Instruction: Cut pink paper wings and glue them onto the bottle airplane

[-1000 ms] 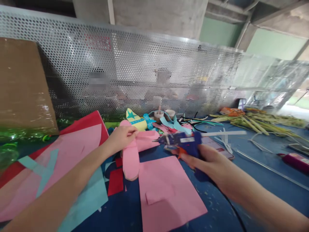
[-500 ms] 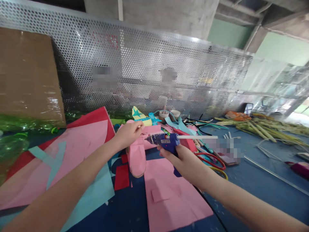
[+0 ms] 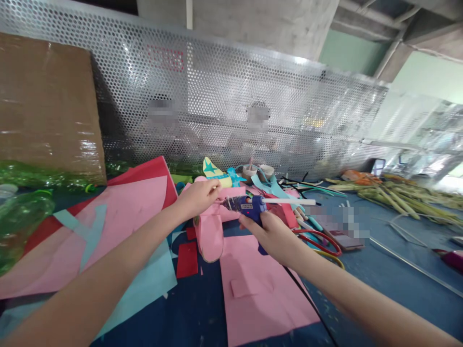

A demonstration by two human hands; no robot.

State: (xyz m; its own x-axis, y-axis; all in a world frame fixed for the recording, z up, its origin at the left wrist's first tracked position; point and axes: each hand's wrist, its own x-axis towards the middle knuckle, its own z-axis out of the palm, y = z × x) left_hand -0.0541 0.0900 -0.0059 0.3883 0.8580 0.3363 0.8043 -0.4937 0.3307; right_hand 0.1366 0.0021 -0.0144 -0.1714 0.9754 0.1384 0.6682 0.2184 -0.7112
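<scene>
My right hand grips a blue hot glue gun, a white glue stick poking out of its back end. The gun's nozzle points left, close to the fingertips of my left hand. Those fingers are pinched together above a pink slipper-shaped piece with a tan edge; what lies between them is too small to make out. Behind this hand lies a yellow and blue paper figure with a star. A pink sheet with a small pink rectangle on it is below the gun.
On the left are large pink, red and light blue sheets, green plastic bottles and a cardboard panel. At right lie red-handled scissors, a phone and dried stalks. A perforated metal screen stands behind; people sit beyond it.
The glue gun has moved slightly left, its nozzle nearer my left fingertips. My left hand stays pinched over the pink piece. The whole view has shifted a little.
</scene>
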